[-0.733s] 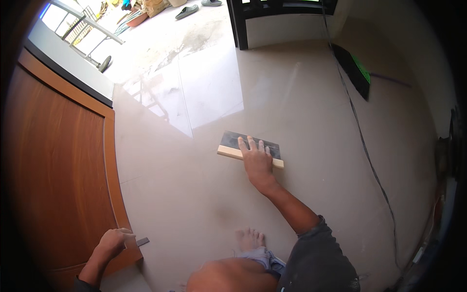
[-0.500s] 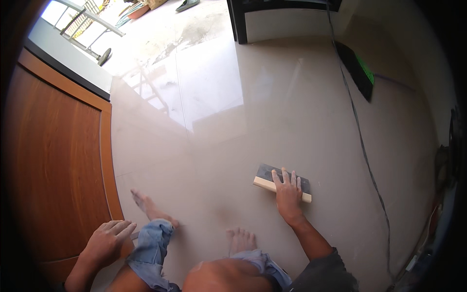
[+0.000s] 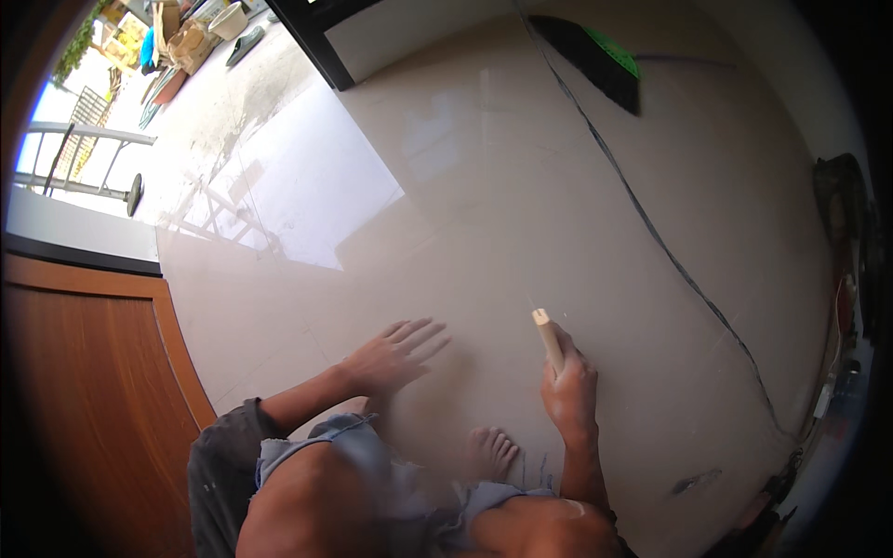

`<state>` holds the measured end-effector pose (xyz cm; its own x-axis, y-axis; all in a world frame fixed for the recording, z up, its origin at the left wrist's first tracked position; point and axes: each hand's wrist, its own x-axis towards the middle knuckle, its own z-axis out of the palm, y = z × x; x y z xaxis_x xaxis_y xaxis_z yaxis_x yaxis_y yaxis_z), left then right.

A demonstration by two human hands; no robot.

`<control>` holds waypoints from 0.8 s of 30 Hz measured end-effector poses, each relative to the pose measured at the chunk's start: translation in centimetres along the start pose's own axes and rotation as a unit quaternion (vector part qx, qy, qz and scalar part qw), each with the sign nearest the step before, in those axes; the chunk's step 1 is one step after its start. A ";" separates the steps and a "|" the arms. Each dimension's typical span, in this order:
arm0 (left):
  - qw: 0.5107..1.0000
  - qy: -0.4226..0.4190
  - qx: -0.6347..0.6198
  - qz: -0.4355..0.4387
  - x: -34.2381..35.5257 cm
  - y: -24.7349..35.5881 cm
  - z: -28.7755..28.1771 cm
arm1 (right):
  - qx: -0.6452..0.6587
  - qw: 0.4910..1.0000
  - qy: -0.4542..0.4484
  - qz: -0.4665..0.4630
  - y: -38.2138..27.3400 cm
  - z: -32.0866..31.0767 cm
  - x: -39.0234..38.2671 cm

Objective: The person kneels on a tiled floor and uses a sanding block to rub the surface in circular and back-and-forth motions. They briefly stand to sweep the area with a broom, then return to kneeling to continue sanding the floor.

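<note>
My right hand (image 3: 570, 389) is closed around a flat spreader-like tool (image 3: 549, 340) with a pale wooden strip. The tool is tilted up on edge, its narrow wooden end pointing away from me. Its dark plate, seen earlier, is now mostly hidden by the hand and the angle. To the left, my left hand (image 3: 391, 358) is held over the glossy beige tile floor (image 3: 465, 260), fingers stretched out and slightly blurred, holding nothing. My bare foot (image 3: 491, 454) rests on the floor between the two hands.
A black cable (image 3: 633, 195) runs across the floor on the right. Behind it lies a black-and-green broom head (image 3: 595, 65). A brown wooden door (image 3: 93, 372) stands at left. Small dark item (image 3: 696, 482) lies at lower right; a slipper (image 3: 246, 46) and clutter are outside.
The right hand has turned the tool from lying flat on the floor to standing on edge. My left hand has moved from beside my knee, rightward and forward. The head view has turned.
</note>
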<state>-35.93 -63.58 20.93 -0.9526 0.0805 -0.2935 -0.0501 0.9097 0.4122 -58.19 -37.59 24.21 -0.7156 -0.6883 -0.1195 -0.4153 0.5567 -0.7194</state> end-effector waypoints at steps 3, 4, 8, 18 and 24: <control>0.984 0.037 0.015 0.171 10.8 -0.2 6.3 | -0.063 0.983 0.043 0.170 3.7 -2.8 -2.7; 0.973 0.044 0.029 0.225 13.9 -0.2 7.3 | -0.076 0.971 0.056 0.220 4.7 -3.4 -4.0; 0.958 0.083 0.060 0.269 24.8 -2.4 5.9 | -0.149 0.909 0.165 0.353 8.6 -5.5 -11.3; 0.864 0.425 0.062 -0.261 19.6 -27.4 -5.8 | -0.133 0.901 0.253 0.327 0.2 -10.2 -14.6; 0.892 0.187 -0.411 0.036 12.0 -13.2 -10.5 | -0.062 0.974 0.026 0.216 -13.6 -15.0 7.2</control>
<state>-49.81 -78.85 21.00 -0.9879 -0.1549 0.0048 -0.0408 0.2901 0.9561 -66.11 -43.17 43.43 -0.8642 -0.3558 -0.3558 -0.1323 0.8429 -0.5216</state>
